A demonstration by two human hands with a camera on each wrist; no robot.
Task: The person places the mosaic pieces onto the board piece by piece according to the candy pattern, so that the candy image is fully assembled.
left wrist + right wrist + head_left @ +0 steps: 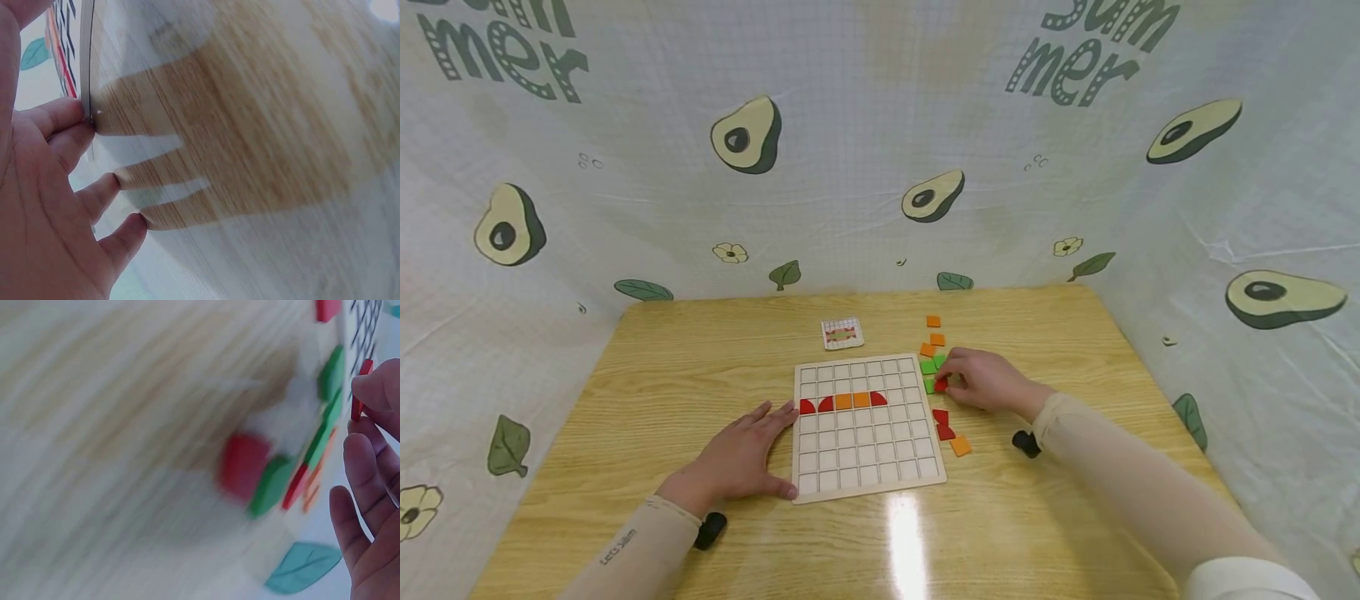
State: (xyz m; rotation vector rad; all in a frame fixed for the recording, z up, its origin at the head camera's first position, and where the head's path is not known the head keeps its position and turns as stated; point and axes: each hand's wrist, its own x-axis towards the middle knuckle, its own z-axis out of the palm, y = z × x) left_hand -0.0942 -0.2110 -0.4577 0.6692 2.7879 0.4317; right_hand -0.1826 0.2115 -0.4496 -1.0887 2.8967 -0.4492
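A white wooden grid board (868,467) lies on the table. One row holds red rounded tiles (826,404) and two orange square tiles (844,401). My left hand (737,454) rests at the board's left edge, thumb and fingers spread; in the left wrist view its fingertips (69,112) touch the edge. Just past the board's right side, my right hand (988,381) pinches a red tile (360,394) between thumb and fingers. Green tiles (928,367) lie beside that hand, partly hidden by it.
Loose orange tiles (933,321) lie beyond the right hand. Nearer me are red tiles (945,432) and one orange tile (961,446). A small pattern card (842,333) lies behind the board. A printed cloth (850,233) hangs around the table (700,333).
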